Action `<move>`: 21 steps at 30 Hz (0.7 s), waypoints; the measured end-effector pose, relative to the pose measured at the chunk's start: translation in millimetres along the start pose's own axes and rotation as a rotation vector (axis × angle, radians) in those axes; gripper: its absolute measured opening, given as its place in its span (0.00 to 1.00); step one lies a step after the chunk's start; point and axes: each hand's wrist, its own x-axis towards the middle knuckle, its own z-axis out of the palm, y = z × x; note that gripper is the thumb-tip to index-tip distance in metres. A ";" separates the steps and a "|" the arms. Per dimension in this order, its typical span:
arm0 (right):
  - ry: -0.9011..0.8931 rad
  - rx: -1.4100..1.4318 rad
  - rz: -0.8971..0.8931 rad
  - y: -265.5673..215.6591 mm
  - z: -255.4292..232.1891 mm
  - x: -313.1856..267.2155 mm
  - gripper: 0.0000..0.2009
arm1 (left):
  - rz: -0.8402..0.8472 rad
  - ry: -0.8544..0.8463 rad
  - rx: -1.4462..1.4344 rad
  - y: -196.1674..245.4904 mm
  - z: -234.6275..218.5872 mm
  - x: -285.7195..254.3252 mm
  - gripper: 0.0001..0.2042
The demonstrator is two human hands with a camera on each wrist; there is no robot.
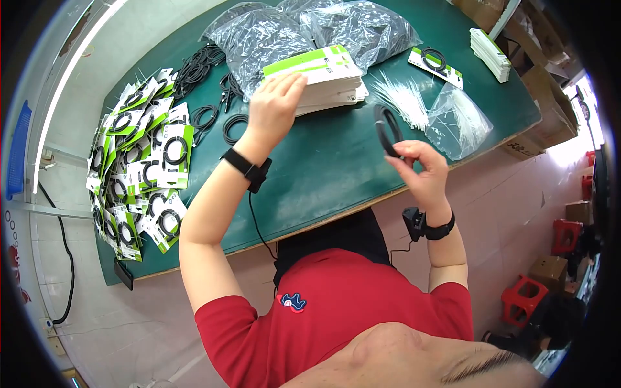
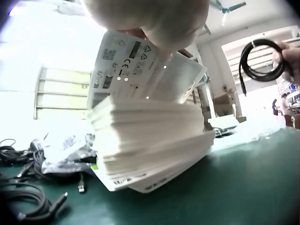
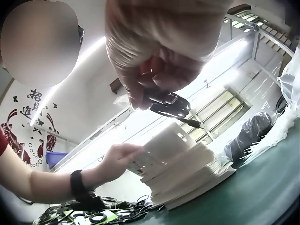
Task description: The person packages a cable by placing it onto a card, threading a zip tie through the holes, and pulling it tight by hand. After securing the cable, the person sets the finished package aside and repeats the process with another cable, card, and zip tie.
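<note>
My left hand [image 1: 275,110] grips the near edge of a white and green packaging card [image 1: 323,63] at the top of a thick stack of cards [image 1: 331,97]. In the left wrist view this card [image 2: 124,70] is tilted up off the stack, showing printed symbols and small holes on its underside. My right hand [image 1: 425,169] pinches a coiled black cable [image 1: 380,134] between thumb and fingers, raised over the table to the right of the stack. A plug end [image 3: 193,123] hangs from the coil in the right wrist view.
Finished-looking cards with black cables [image 1: 132,155] lie heaped at the left. Loose cables [image 1: 194,71] sit beside clear plastic bags [image 1: 259,39] at the back. White cable ties [image 1: 404,100], a bag of ties [image 1: 459,123], one carded cable [image 1: 436,64] and another card stack [image 1: 490,55] are at right.
</note>
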 end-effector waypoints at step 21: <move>-0.907 -0.007 -0.048 -1.1 85.7 -3.0 0.09 | -0.346 -0.036 -0.593 154.2 -66.5 -152.4 0.13</move>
